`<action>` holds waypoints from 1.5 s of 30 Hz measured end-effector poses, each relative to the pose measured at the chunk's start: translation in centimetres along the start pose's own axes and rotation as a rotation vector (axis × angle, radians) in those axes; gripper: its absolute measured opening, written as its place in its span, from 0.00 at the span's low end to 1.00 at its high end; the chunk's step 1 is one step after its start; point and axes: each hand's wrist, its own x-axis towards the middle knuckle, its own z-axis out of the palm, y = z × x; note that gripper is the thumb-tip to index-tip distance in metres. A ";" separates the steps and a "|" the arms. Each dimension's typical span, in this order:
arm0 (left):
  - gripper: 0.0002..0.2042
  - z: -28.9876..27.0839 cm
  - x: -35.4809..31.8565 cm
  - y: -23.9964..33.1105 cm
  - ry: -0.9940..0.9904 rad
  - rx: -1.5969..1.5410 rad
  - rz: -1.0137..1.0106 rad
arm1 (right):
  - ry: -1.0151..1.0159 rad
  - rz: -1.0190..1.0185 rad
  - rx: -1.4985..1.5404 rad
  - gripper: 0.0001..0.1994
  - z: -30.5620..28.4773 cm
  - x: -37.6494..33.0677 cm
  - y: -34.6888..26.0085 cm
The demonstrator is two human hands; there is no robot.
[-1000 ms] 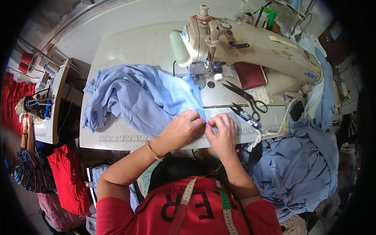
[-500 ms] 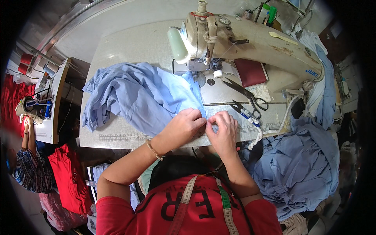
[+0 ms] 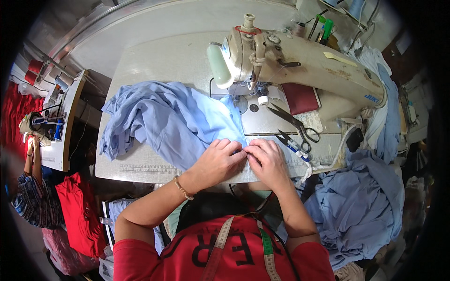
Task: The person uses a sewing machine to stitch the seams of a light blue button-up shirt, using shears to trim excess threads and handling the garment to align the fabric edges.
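Observation:
A light blue cloth [image 3: 164,112] lies bunched on the left of the sewing table, its right edge reaching under the needle area of the sewing machine [image 3: 300,61]. My left hand [image 3: 219,158] is closed in a pinch on the near edge of this cloth. Fingertip to fingertip with it, my right hand [image 3: 266,157] pinches the same edge. Most of the pinched fabric is hidden behind the fingers. To the right of my right hand lie small thread snips [image 3: 295,147] with a blue and white handle, and large dark scissors [image 3: 295,119].
A dark red flat pad [image 3: 300,97] rests under the machine arm. More blue fabric [image 3: 358,201] is heaped at the table's right. A white cord [image 3: 335,157] hangs near the right edge. Far left, another person's hands [image 3: 33,145] work at a second machine beside red cloth [image 3: 79,210].
My hands have drawn together at the cloth's edge, and my right fingers are curled more tightly. The whole view has shifted slightly; the scissors and snips stay in place.

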 end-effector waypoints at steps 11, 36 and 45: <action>0.13 -0.9 0.1 -1.6 -0.031 -0.204 -0.062 | -0.027 -0.163 -0.125 0.12 -1.0 0.4 0.0; 0.17 -2.8 1.3 -4.3 -0.082 -0.015 0.075 | -0.046 -0.190 -0.132 0.13 0.5 0.3 -1.1; 0.12 -2.4 1.5 -4.2 -0.051 -0.247 0.009 | -0.056 -0.172 -0.131 0.13 0.5 0.2 -1.1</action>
